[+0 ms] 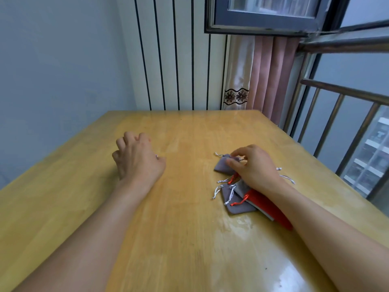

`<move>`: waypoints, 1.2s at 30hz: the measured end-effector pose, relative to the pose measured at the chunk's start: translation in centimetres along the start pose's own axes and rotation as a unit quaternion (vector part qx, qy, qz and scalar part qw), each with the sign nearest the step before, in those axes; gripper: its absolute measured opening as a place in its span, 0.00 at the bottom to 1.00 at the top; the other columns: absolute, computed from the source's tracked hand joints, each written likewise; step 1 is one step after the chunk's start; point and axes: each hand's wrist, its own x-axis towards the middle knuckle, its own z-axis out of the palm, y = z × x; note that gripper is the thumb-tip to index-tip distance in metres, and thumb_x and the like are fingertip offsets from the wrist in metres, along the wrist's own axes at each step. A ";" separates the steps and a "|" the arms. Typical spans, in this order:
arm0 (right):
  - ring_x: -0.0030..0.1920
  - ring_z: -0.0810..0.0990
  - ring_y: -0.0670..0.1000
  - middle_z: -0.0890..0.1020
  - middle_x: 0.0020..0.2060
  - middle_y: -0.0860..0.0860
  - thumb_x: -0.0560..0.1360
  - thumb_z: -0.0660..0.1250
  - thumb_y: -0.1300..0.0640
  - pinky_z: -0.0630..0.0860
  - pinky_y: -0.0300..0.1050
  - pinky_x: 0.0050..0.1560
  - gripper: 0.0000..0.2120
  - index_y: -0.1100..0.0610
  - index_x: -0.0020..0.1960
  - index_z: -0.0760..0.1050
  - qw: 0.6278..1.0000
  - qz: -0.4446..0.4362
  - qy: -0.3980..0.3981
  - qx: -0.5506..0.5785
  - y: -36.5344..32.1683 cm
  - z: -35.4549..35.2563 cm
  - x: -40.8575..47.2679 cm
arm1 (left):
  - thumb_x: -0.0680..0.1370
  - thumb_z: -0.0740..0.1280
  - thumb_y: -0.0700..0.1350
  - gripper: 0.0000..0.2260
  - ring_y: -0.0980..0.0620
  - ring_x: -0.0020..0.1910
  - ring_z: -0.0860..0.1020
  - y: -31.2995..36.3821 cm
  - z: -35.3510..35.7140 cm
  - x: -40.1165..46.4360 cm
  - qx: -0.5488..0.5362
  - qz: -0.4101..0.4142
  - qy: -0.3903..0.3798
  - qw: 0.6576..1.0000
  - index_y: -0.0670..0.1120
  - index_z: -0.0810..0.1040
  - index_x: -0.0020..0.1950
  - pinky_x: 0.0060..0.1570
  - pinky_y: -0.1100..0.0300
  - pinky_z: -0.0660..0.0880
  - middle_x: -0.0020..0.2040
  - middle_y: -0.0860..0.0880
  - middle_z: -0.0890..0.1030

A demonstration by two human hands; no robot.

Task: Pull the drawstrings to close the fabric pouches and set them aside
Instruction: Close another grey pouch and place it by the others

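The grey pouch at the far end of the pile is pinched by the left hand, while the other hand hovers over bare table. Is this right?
Not quite: the head view shows the right hand pinching the grey pouch at the far end of the pile. The left hand is the one over the bare table, its fingers loosely curled.

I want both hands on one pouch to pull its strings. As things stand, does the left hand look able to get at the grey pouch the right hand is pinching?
Probably yes. Only bare table lies between the left hand and the grey pouch pinched by the right hand; its left side is uncovered.
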 end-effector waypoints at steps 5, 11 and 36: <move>0.47 0.79 0.58 0.83 0.44 0.54 0.74 0.72 0.49 0.72 0.47 0.44 0.11 0.57 0.45 0.82 0.997 0.030 -0.041 -0.057 0.9 0.2 0.6 | 0.67 0.69 0.53 0.23 0.48 0.71 0.65 1.2 0.6 -0.8 0.029 0.127 -0.001 0.992 0.51 0.74 0.62 0.75 0.42 0.48 0.64 0.49 0.71; 0.42 0.76 0.46 0.80 0.39 0.41 0.73 0.75 0.58 0.71 0.42 0.54 0.05 0.53 0.45 0.79 0.986 -0.121 0.083 0.084 -1.3 -0.7 -0.5 | 0.73 0.71 0.58 0.19 0.56 0.56 0.76 3.1 1.8 -2.0 -0.304 0.188 -0.046 0.933 0.49 0.79 0.59 0.59 0.63 0.71 0.56 0.53 0.78; 0.37 0.74 0.48 0.76 0.37 0.56 0.80 0.67 0.56 0.74 0.36 0.35 0.09 0.61 0.43 0.77 0.865 0.057 -0.089 0.491 -3.6 -1.4 -1.0 | 0.80 0.64 0.52 0.16 0.51 0.28 0.77 3.7 1.1 -2.1 -0.542 0.006 -0.306 0.783 0.40 0.79 0.41 0.28 0.59 0.78 0.32 0.45 0.77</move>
